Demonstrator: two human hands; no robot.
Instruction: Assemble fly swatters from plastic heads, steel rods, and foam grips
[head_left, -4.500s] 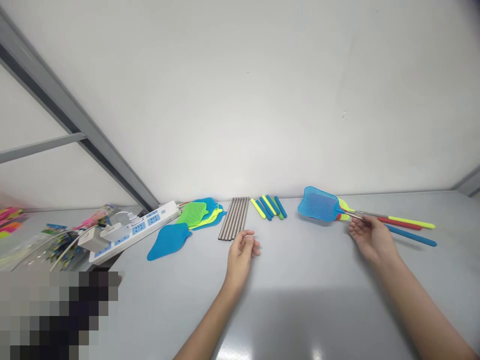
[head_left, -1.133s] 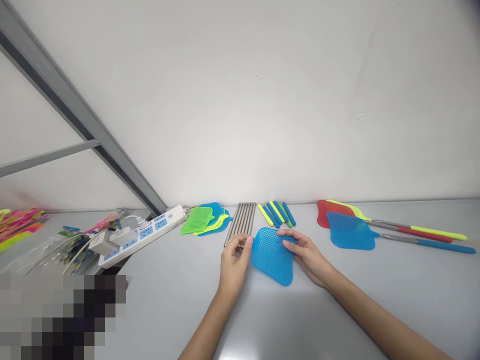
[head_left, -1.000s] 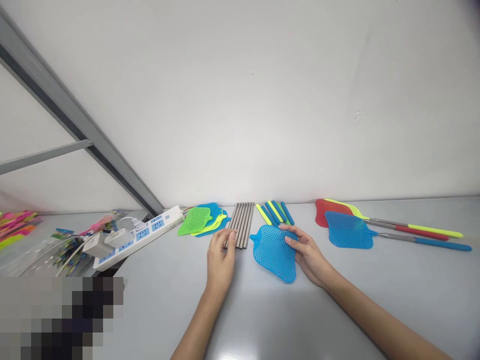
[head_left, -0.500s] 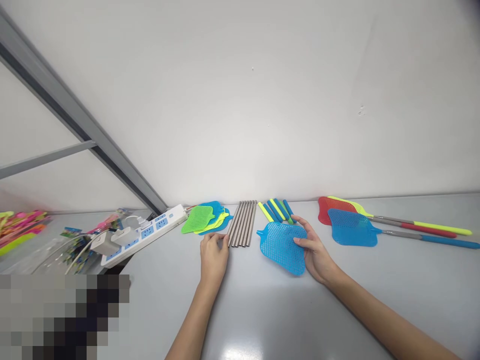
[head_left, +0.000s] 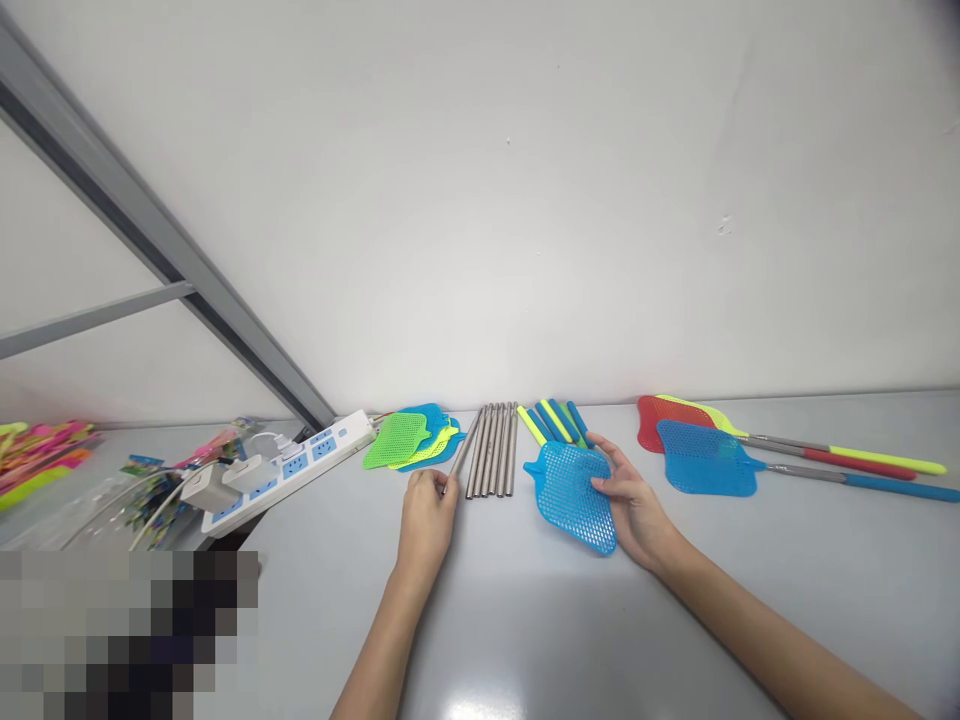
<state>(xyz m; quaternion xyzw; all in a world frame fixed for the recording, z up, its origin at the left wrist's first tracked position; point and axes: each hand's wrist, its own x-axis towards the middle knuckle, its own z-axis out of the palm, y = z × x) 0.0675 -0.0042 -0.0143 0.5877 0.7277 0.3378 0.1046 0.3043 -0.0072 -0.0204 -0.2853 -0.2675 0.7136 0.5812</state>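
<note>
My left hand (head_left: 429,510) pinches the near end of a thin metal rod (head_left: 466,447), which slants away from the left side of a row of several metal rods (head_left: 491,455). In my right hand (head_left: 634,500) is a blue fly swatter head (head_left: 576,497), a perforated plastic paddle gripped by its right edge, its short stem pointing left. Just behind this paddle lie several blue, yellow and green handle grips (head_left: 551,420). Green, yellow and blue swatter heads (head_left: 400,440) are piled beyond my left hand.
On the right lie assembled swatters with a red head (head_left: 652,425), a yellow handle (head_left: 889,460) and a blue head (head_left: 709,460). A white power strip (head_left: 300,465) with plugged-in adapters (head_left: 214,487) stands left, near bagged colourful items (head_left: 45,455). A wall (head_left: 562,250) rises behind the table (head_left: 540,620).
My left hand has drawn one metal rod away from the row, to the left. The blue swatter head in my right hand has shifted slightly right and tilted.
</note>
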